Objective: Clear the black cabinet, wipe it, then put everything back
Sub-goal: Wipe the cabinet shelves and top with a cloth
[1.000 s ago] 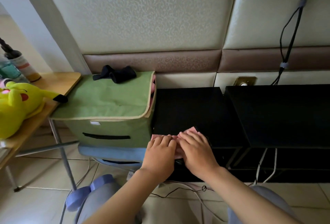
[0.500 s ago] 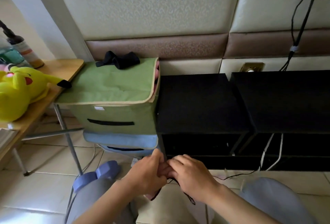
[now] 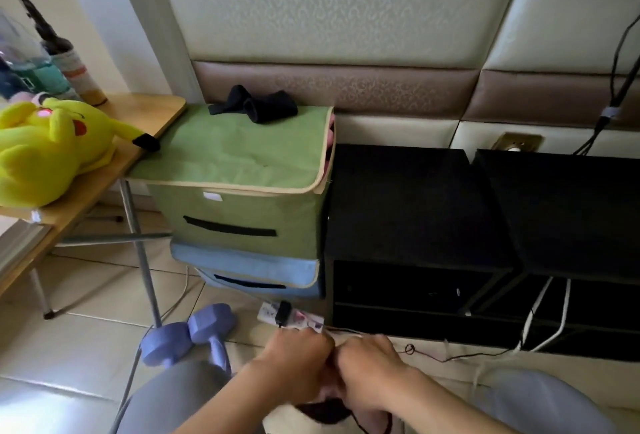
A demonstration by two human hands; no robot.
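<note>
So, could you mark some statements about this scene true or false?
The yellow plush toy lies on the black cabinet. False: it lies on the wooden table.
The green box sits on a blue box. True.
The purple dumbbells rest on the green box. False: they are on the floor.
The left hand and right hand lie flat on the black cabinet. False: they are low in front of it, curled round a pink cloth.
A power strip lies on the floor near the blue box. True.
A black garment lies on the green box. True.
</note>
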